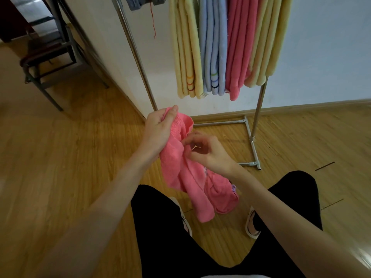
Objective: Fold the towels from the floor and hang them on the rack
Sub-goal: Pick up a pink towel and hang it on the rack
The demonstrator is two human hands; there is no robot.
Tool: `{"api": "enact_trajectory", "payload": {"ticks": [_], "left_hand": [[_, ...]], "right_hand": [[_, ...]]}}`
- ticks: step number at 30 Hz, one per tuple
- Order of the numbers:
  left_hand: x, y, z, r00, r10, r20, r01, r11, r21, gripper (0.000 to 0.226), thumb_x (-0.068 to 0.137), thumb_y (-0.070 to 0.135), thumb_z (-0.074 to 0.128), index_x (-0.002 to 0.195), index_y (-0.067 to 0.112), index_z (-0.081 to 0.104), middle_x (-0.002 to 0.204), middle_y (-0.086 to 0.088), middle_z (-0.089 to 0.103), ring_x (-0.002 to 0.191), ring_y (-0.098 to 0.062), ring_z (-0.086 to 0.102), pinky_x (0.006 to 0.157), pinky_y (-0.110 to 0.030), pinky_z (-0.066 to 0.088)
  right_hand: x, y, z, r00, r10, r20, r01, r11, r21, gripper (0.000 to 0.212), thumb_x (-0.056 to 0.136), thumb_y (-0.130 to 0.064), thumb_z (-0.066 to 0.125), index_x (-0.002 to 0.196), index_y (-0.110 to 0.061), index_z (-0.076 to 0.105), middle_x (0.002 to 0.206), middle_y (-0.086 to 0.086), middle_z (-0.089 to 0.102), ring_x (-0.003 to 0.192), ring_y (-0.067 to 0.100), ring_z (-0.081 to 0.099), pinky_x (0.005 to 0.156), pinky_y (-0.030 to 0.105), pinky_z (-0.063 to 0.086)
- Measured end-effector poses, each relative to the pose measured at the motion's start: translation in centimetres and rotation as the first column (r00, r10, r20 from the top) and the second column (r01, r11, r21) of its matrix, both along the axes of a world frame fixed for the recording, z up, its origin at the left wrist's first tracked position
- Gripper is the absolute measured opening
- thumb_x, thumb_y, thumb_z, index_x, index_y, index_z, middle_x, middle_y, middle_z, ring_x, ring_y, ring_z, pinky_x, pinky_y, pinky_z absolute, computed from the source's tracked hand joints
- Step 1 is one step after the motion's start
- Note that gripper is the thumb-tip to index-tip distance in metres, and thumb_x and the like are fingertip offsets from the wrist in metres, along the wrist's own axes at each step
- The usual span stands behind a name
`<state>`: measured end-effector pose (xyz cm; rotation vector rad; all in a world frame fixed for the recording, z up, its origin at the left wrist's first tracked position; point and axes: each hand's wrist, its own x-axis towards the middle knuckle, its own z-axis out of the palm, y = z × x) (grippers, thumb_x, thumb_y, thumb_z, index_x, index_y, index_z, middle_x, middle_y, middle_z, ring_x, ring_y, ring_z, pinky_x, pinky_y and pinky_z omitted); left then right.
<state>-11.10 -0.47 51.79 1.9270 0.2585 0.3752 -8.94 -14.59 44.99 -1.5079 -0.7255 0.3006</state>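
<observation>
Left hand (158, 131) grips towel (192, 183) top, right hand (208, 151) pinches edge just below — bunched cloth may fold crooked, or slip to floor (60, 157).

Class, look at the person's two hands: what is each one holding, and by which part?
Both hold the pink towel: the left hand grips its bunched top edge, the right hand pinches a fold just below.
</observation>
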Motion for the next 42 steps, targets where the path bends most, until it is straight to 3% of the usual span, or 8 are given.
{"api": "enact_trajectory", "payload": {"ticks": [7,13,20,23,28,34,38,42], "left_hand": [[-0.1,0.6,-0.4,0.997,0.077,-0.007,-0.077,0.997,0.025,0.037,0.099,0.029,0.049,0.068,0.01,0.056,0.056,0.003,0.047,0.044,-0.001,0.043,0.045,-0.014,0.037],[-1.3,2.3,-0.5,0.974,0.06,-0.22,-0.068,0.997,-0.029,0.032,0.1,0.018,0.047,0.081,0.0,0.065,0.056,-0.009,0.062,0.042,-0.016,0.058,0.043,-0.028,0.051],[-1.7,4.3,-0.5,0.869,0.066,-0.491,0.043,0.977,0.207,0.02,0.092,0.009,0.057,0.078,0.003,0.07,0.063,-0.009,0.07,0.054,-0.017,0.066,0.051,-0.027,0.054],[-1.6,4.4,0.3,0.895,0.116,-0.43,0.036,0.943,0.33,0.008,0.085,0.009,0.066,0.08,0.009,0.072,0.07,-0.006,0.071,0.059,-0.015,0.068,0.053,-0.024,0.055],[-1.1,3.4,2.2,0.988,0.057,-0.141,0.036,0.814,0.58,0.007,0.079,0.014,0.071,0.084,0.019,0.073,0.071,0.011,0.064,0.064,-0.003,0.062,0.057,-0.018,0.052],[0.2,2.4,4.7,0.992,0.024,0.121,-0.092,0.797,0.597,0.005,0.079,0.018,0.069,0.075,0.018,0.073,0.065,0.011,0.063,0.063,-0.003,0.061,0.059,-0.017,0.051],[0.9,2.0,5.1,0.996,0.018,0.085,-0.067,0.785,0.615,0.014,0.082,0.017,0.064,0.069,0.021,0.069,0.062,0.011,0.061,0.062,-0.005,0.06,0.059,-0.022,0.051],[1.0,1.6,5.4,0.992,-0.102,-0.078,0.128,0.785,0.606,0.022,0.085,0.005,0.053,0.074,0.019,0.067,0.071,0.009,0.062,0.074,-0.009,0.06,0.066,-0.025,0.049]], "right_hand": [[0.5,-1.2,-0.1,0.995,-0.085,0.052,0.084,0.996,0.012,0.019,0.08,-0.016,0.071,0.079,0.002,0.065,0.079,0.008,0.06,0.069,0.018,0.054,0.064,0.033,0.045],[2.8,-4.0,2.3,0.97,-0.12,0.212,0.14,0.986,-0.085,0.011,0.079,-0.001,0.073,0.072,-0.001,0.064,0.078,0.002,0.06,0.067,0.008,0.054,0.062,0.019,0.044],[4.6,-6.3,4.6,0.942,0.044,0.332,0.051,0.961,-0.272,0.011,0.078,0.001,0.072,0.073,0.0,0.063,0.079,0.005,0.06,0.068,0.025,0.057,0.062,0.034,0.049],[5.4,-7.4,5.1,0.924,0.022,0.382,0.114,0.937,-0.33,0.012,0.078,0.001,0.072,0.072,-0.004,0.063,0.078,0.004,0.06,0.068,0.019,0.057,0.062,0.03,0.05],[6.8,-8.4,6.4,0.856,-0.034,0.516,0.266,0.884,-0.383,0.015,0.078,0.002,0.071,0.075,-0.011,0.064,0.079,0.006,0.063,0.071,0.021,0.058,0.066,0.028,0.049],[7.9,-9.4,8.6,0.753,-0.096,0.651,0.423,0.828,-0.368,0.014,0.078,0.001,0.071,0.076,-0.012,0.066,0.072,-0.003,0.061,0.066,0.01,0.056,0.064,0.016,0.048],[8.0,-9.7,8.9,0.732,-0.181,0.656,0.466,0.836,-0.289,0.016,0.076,0.009,0.068,0.076,-0.008,0.067,0.069,-0.002,0.061,0.065,0.002,0.057,0.064,0.008,0.046],[8.0,-9.6,8.7,0.753,-0.242,0.612,0.482,0.836,-0.263,0.018,0.076,0.007,0.068,0.076,-0.011,0.066,0.069,-0.002,0.062,0.062,0.001,0.057,0.063,0.006,0.045]]}}
